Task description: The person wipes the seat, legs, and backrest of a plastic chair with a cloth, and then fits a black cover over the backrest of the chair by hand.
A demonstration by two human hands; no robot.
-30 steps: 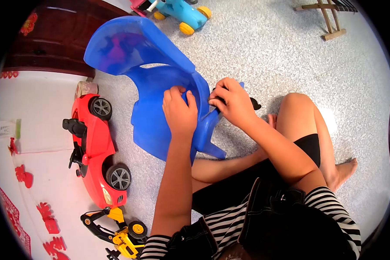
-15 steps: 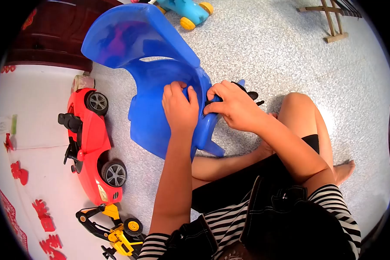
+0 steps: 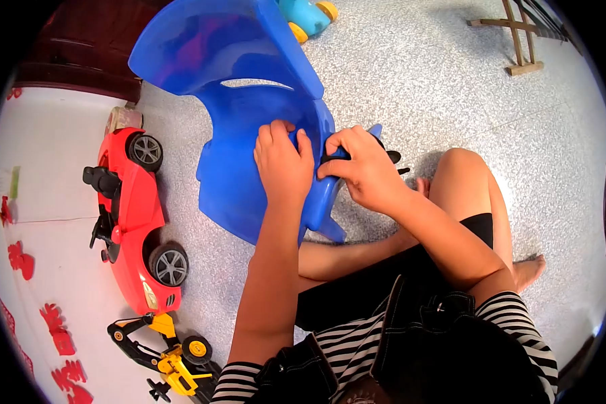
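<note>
A large blue plastic child's seat [image 3: 239, 178] lies before me with its hollow side up. Inside it, my left hand [image 3: 284, 161] has its fingers curled against a raised blue part near the rim; the fingertips are partly hidden. Just across the rim, my right hand [image 3: 367, 168] has thumb and forefinger closed on a narrow black piece that looks like a strap [image 3: 335, 157]. More black parts [image 3: 393, 157] stick out behind the right hand, on the seat's outer side.
My crossed legs [image 3: 461, 182] are close by the seat. To the left stand a red toy car [image 3: 138, 222] and a yellow toy excavator [image 3: 178, 367]. A turquoise toy with yellow wheels [image 3: 306, 17] is at the top, a wooden-legged stand [image 3: 515, 34] at the top right.
The view has shifted slightly, so the seat's upper part sits nearer the top edge. Both hands keep nearly the same hold at the rim.
</note>
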